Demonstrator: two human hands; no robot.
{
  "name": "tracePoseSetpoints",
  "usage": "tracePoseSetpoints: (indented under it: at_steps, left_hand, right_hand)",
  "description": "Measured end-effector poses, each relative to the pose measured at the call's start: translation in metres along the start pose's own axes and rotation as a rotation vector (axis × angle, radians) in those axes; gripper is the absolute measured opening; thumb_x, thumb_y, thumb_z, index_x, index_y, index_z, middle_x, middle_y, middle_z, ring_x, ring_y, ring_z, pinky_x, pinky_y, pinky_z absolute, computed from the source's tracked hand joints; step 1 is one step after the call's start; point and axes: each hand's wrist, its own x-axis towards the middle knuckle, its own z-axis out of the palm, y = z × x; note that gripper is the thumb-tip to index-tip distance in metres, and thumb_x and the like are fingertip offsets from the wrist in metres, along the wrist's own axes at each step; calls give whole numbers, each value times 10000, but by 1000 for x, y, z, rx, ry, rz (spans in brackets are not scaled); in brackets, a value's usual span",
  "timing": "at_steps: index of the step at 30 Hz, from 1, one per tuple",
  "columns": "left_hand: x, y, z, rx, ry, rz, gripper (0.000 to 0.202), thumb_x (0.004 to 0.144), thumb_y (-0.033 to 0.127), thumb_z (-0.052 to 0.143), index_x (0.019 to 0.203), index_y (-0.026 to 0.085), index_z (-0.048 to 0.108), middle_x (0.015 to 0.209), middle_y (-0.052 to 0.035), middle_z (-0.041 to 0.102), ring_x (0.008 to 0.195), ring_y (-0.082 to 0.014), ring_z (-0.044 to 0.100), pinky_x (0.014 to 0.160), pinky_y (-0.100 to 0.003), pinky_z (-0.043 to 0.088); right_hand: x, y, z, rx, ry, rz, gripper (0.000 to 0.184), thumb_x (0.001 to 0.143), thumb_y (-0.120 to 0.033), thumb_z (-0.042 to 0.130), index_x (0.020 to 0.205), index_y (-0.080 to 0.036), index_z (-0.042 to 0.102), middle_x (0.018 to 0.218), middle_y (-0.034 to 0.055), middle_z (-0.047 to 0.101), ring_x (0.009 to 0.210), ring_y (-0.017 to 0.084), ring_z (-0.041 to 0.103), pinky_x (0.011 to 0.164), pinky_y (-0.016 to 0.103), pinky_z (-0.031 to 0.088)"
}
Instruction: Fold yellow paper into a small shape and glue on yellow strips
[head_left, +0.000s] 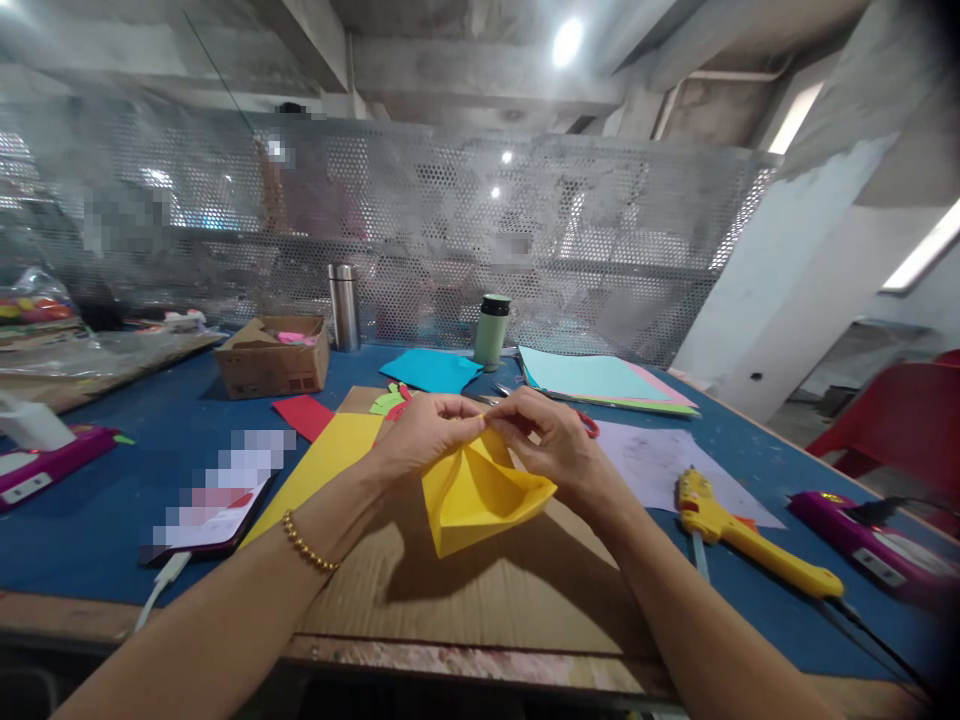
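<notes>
A folded piece of yellow paper [480,495] hangs between my two hands, its lower part opened out like a pocket. My left hand [431,430] pinches its top edge from the left. Opposite it, my right hand [551,440] pinches the same edge, the fingertips of both hands almost meeting. Below the paper lies a brown wooden board [480,600]. Behind my left hand is a green and red paper cutout [390,400], partly hidden. A flat yellow sheet [330,460] lies left of my left hand.
A yellow glue gun [739,540] rests at the right beside a purple power strip [862,545]. A phone [225,500] lies left. Farther back are a cardboard box [274,365], a steel flask [345,310], a green bottle [491,335], blue paper [431,370] and stacked coloured sheets [592,375].
</notes>
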Motion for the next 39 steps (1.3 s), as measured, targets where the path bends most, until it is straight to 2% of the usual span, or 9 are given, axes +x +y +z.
tracePoseSetpoints:
  at_steps: [6, 9, 15, 19, 27, 32, 35, 39]
  left_hand:
    - [-4, 5, 2, 8, -9, -21, 184, 756, 338, 757, 851, 181, 760, 793, -20, 722, 697, -139, 630, 651, -247, 470]
    - [-5, 6, 2, 54, 5, -24, 185, 751, 345, 749, 832, 178, 752, 788, -30, 722, 698, -152, 632, 636, -253, 467]
    - [-5, 7, 1, 127, 4, 0, 206, 753, 383, 737, 793, 181, 731, 771, -19, 703, 702, -156, 620, 629, -255, 458]
    - [-5, 8, 3, 125, 12, -13, 221, 739, 390, 746, 761, 174, 708, 748, -19, 684, 680, -153, 601, 605, -253, 441]
    - [-4, 3, 2, 127, -1, -13, 217, 749, 394, 738, 764, 180, 702, 753, -15, 686, 678, -153, 605, 616, -257, 443]
    - [-4, 4, 3, 124, 9, -10, 208, 740, 384, 737, 736, 183, 681, 725, -4, 668, 675, -151, 597, 614, -255, 438]
    - [-3, 4, 2, 130, 31, -9, 210, 732, 384, 741, 735, 182, 686, 710, -2, 667, 660, -149, 594, 606, -252, 430]
    - [-2, 2, 0, 143, 31, -1, 190, 735, 372, 743, 748, 187, 704, 715, -1, 675, 655, -144, 595, 597, -245, 425]
  right_hand:
    - [1, 2, 0, 143, 19, 243, 127, 900, -268, 602, 888, -178, 690, 715, 13, 660, 626, 128, 578, 563, 248, 448]
    - [0, 5, -1, 114, -25, 313, 200, 915, -325, 586, 805, -178, 665, 664, 7, 638, 579, 123, 555, 527, 245, 434]
    - [-1, 11, 0, 66, -83, 257, 174, 890, -323, 622, 829, -174, 688, 711, 27, 689, 631, 148, 609, 570, 258, 468]
    - [0, 11, -2, -13, -132, 246, 187, 898, -293, 589, 800, -166, 686, 644, 24, 666, 580, 143, 584, 538, 250, 420]
    - [2, 6, -8, -153, -209, 209, 317, 956, -288, 514, 652, -197, 528, 586, -6, 599, 535, 113, 512, 518, 237, 326]
    - [2, 7, -7, -139, -224, 238, 352, 978, -323, 484, 650, -199, 519, 605, 0, 608, 551, 119, 537, 537, 241, 359]
    - [1, 10, -6, -39, -225, 276, 271, 950, -314, 512, 725, -188, 597, 629, 4, 640, 577, 127, 569, 557, 244, 399]
    - [-1, 13, -2, 28, -188, 339, 69, 814, -226, 608, 811, -181, 660, 714, 8, 670, 649, 139, 588, 561, 239, 415]
